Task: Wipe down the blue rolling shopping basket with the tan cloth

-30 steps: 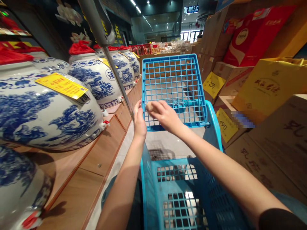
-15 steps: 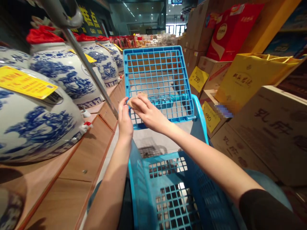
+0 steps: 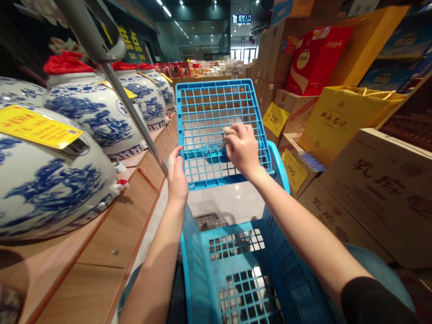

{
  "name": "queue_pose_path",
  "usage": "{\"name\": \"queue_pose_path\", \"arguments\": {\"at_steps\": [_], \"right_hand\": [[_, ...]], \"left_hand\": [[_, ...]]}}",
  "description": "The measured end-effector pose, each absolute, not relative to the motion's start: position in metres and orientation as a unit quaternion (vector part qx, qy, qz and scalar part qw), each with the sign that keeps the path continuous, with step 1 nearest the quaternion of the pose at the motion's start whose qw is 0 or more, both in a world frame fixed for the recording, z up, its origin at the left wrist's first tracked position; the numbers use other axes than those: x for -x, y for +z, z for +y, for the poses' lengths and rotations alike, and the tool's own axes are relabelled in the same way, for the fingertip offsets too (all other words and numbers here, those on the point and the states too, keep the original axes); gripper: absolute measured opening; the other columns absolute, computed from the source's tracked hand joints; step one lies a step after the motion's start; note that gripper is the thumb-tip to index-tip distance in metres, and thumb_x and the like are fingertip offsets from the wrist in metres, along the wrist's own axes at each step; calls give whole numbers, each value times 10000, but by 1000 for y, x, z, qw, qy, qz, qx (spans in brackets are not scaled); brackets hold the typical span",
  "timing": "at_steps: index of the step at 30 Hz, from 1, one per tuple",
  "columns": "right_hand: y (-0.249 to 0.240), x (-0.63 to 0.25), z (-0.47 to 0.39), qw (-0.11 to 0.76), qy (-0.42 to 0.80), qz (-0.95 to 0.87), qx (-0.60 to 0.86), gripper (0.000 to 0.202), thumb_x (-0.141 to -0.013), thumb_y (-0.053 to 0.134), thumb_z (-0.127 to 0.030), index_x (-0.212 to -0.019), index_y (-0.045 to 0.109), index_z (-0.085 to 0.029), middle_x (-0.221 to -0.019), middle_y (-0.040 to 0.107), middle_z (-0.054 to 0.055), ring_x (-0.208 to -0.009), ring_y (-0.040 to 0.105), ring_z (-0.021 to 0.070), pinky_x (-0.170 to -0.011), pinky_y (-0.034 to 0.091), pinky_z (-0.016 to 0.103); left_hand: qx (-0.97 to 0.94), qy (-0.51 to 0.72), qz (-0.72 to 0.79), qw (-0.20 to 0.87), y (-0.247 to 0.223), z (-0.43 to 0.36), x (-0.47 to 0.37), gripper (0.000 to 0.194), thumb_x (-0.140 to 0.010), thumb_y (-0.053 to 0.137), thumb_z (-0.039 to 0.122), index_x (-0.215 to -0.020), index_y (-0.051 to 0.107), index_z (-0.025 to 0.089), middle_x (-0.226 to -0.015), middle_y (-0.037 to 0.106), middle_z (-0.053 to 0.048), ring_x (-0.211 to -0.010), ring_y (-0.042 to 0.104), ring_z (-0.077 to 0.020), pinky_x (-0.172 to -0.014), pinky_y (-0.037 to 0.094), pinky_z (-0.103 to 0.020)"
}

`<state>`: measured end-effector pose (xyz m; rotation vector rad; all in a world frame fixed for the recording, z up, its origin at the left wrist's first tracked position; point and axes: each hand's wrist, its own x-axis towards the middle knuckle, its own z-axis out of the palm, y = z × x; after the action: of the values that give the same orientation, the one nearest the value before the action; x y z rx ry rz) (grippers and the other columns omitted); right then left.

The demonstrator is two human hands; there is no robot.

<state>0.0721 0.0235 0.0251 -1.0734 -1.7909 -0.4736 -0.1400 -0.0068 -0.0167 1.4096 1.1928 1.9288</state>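
A blue plastic shopping cart [image 3: 199,252] stands in front of me, with an upper grid basket panel [image 3: 216,85] at its far end. My left hand [image 3: 177,180] is wrapped round the left edge of the cart by the panel's lower left corner. Over the right half of the grid is my right hand [image 3: 243,148], its fingers bent and closed on a small pale wad [image 3: 228,131] that looks like a cloth. Most of the wad is hidden under the fingers. Through the grid bars shows a blue crosspiece [image 3: 214,154].
Blue-and-white porcelain jars [image 3: 64,180] with red cloth tops line a wooden ledge [image 3: 111,234] at left, behind a metal pole [image 3: 128,103]. Stacked cartons [image 3: 378,189], a yellow bag [image 3: 340,119] and a red box [image 3: 312,63] flank the cart at right.
My right hand has moved right across the grid with the pale wad, away from my left hand. My left hand stays at the cart's left edge. The view has tipped up slightly.
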Motion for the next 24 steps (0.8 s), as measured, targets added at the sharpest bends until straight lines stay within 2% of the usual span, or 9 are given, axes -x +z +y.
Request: {"name": "queue_pose_path", "arguments": {"at_steps": [3, 6, 8, 12, 15, 19, 22, 24], "right_hand": [[11, -37, 16, 438, -192, -798, 366, 337, -1028, 445, -124, -1162, 740, -214, -1417, 592, 104, -1365, 467, 294, -1175, 466, 547], [6, -23, 16, 396, -214, -843, 294, 350, -1051, 436, -132, -1246, 716, -209, -1462, 576, 72, -1450, 417, 250, -1245, 412, 468], [11, -31, 19, 399, -228, -833, 309, 343, -1040, 436, -118, -1174, 742, -196, -1434, 598, 82, -1396, 467, 251, -1205, 448, 455], [30, -68, 23, 447, -223, -748, 438, 232, -959, 536, -134, -920, 760, -182, -1245, 671, 131, -1128, 572, 299, -964, 557, 495], [35, -78, 21, 460, -203, -716, 484, 162, -908, 593, -131, -894, 753, -154, -1179, 672, 165, -1075, 569, 316, -900, 564, 500], [21, -47, 14, 445, -193, -767, 421, 261, -1016, 503, -150, -1053, 761, -171, -1348, 634, 141, -1262, 528, 295, -1064, 528, 493], [9, -18, 9, 388, -206, -838, 324, 299, -1065, 473, -177, -1222, 726, -210, -1435, 602, 83, -1406, 468, 238, -1211, 434, 437], [8, -11, 8, 352, -213, -867, 283, 302, -1069, 473, -167, -1246, 716, -196, -1432, 606, 83, -1440, 453, 219, -1235, 407, 396]], "left_hand": [[-517, 701, 426, 246, -17, -4, 143, 360, -995, 502, 400, -1266, 660, 222, -1408, 647, -65, -1412, 531, -236, -1263, 346, -383], [-526, 699, 416, 250, -19, -1, 147, 362, -995, 509, 408, -1270, 655, 224, -1414, 638, -67, -1420, 523, -228, -1267, 341, -372], [-530, 697, 415, 249, -21, 0, 149, 371, -1001, 503, 418, -1281, 649, 224, -1417, 631, -70, -1435, 508, -227, -1270, 337, -375], [-536, 691, 421, 242, -23, 1, 151, 379, -1005, 497, 436, -1288, 645, 233, -1419, 627, -72, -1442, 502, -231, -1263, 348, -381], [-535, 688, 435, 225, -22, 0, 151, 381, -992, 505, 445, -1274, 650, 234, -1414, 630, -71, -1431, 512, -237, -1261, 346, -376], [-528, 693, 440, 219, -20, 0, 149, 386, -979, 504, 444, -1263, 649, 226, -1400, 636, -74, -1404, 533, -246, -1250, 362, -385], [-532, 697, 426, 221, -21, 3, 150, 378, -978, 520, 456, -1255, 642, 230, -1378, 641, -68, -1382, 548, -239, -1222, 405, -370], [-537, 696, 421, 226, -23, 6, 152, 381, -980, 524, 464, -1262, 633, 233, -1364, 644, -68, -1373, 554, -236, -1203, 431, -367]]}}
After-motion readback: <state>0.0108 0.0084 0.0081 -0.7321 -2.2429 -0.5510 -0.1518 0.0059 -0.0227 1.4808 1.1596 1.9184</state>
